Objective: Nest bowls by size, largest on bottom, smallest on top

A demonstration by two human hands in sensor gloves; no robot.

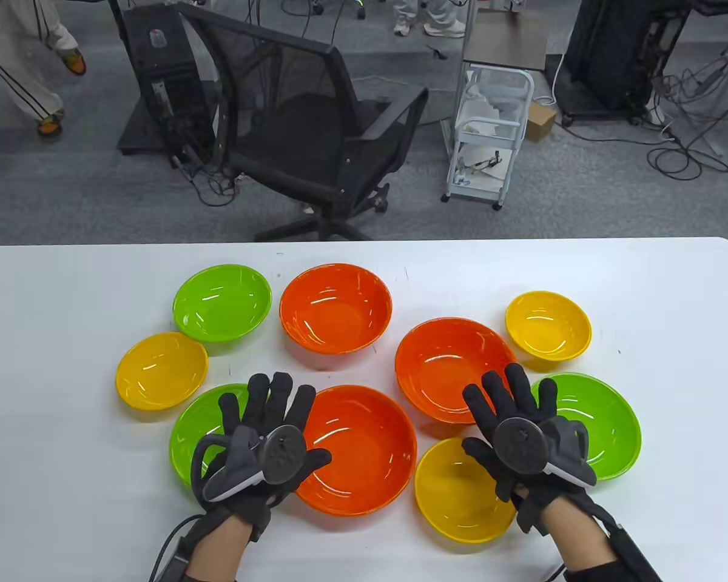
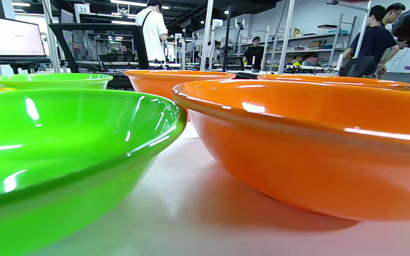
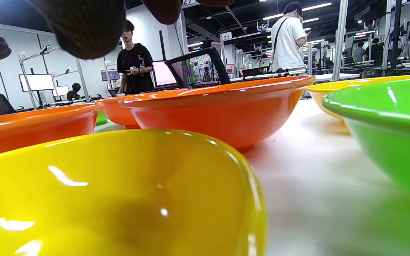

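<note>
— Your left hand point(image 1: 267, 451) is closest to the lens, isn't it?

— Yes. Your left grip is spread flat, fingers fanned, holding nothing. It hovers over the near glossy green plastic bowl point(image 1: 197, 433) and the rim of the big glossy orange plastic bowl point(image 1: 364, 451); whether it touches either, you can't tell from above. In your left wrist view those two sit just beside each other, green point(image 2: 66, 149) on the left and orange point(image 2: 315, 142) on the right, with a strip of white counter point(image 2: 190, 199) between them.

— And going left to right across the counter?

— You have a yellow plastic bowl point(image 1: 161, 371) far left, a green bowl point(image 1: 222, 302) behind it, then an orange bowl point(image 1: 336, 307) at the back centre. Right of centre sits another orange bowl point(image 1: 443, 364), and in front of it a near yellow bowl point(image 1: 455, 494). A small yellow bowl point(image 1: 548, 325) stands at the back right, a green bowl point(image 1: 606, 424) below it. All nine lie singly, none nested.

— My right hand point(image 1: 525, 436)?

— Your right grip is also splayed wide and holds nothing, above the gap between the near yellow bowl point(image 3: 119, 192), the orange one point(image 3: 219, 110) and the green one point(image 3: 386, 124).
</note>
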